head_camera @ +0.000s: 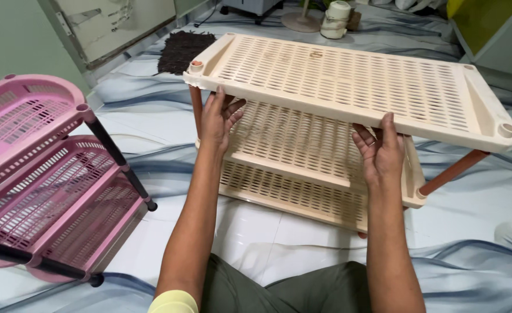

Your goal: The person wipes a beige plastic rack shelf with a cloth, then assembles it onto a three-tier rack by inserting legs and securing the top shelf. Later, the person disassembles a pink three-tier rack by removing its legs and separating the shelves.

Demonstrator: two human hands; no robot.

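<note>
A cream plastic rack with slotted shelves and brown poles stands on the floor in front of me. Its top shelf (348,81) sits tilted, lifted at the near edge. My left hand (218,119) grips the near edge of that shelf toward its left end, thumb on top. My right hand (379,152) holds the same edge further right, fingers under it and thumb up against the rim. Below are a middle shelf (290,142) and a lower shelf (285,191). A brown pole (456,171) leans out at the right corner.
A pink slotted rack (41,174) with black poles lies tilted at my left. A dark mat (183,49) lies on the marbled white-and-blue floor beyond the rack. A fan base (302,22) and a white roll (336,17) stand at the far edge.
</note>
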